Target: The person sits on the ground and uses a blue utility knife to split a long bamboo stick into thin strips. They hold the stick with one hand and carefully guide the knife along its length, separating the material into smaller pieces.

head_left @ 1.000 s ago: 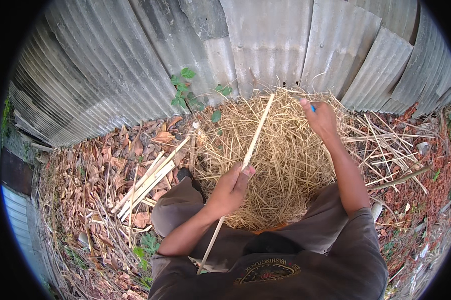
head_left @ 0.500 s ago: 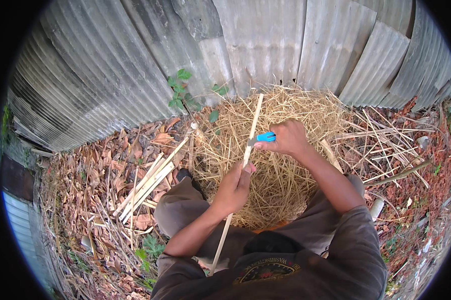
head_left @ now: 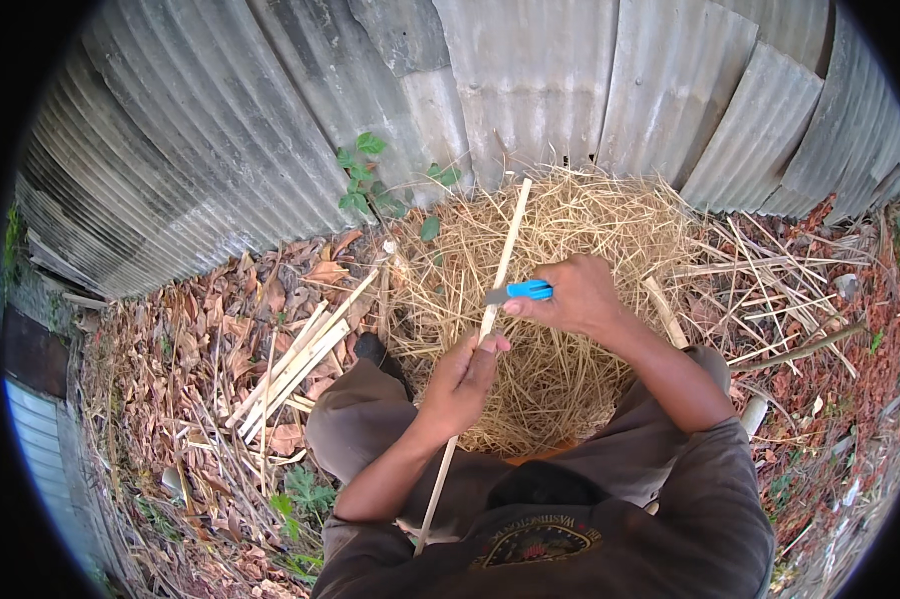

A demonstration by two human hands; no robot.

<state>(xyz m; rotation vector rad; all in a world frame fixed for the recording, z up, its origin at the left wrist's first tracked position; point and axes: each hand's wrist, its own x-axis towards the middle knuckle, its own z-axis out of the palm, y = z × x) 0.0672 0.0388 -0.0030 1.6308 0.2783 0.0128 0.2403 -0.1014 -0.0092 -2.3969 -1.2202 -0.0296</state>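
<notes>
A long pale wooden strip runs slantwise in front of me, its far end over the straw and its near end beside my left arm. My left hand is closed round it at about mid-length. In my right hand is a blue-handled utility knife, gripped between thumb and fingers. Its grey blade lies across the strip, a short way beyond my left fingertips. Beneath both hands spreads a heap of thin straw-like shavings, between my bent legs.
Corrugated metal sheets wall off the far side. Several cut wooden strips lie on dry leaves at left. More thin sticks and a branch lie at right. A green plant grows by the wall.
My right hand has drawn the knife along the strip toward me, closer to my left hand. The blade now crosses the strip more squarely. My left hand keeps its grip.
</notes>
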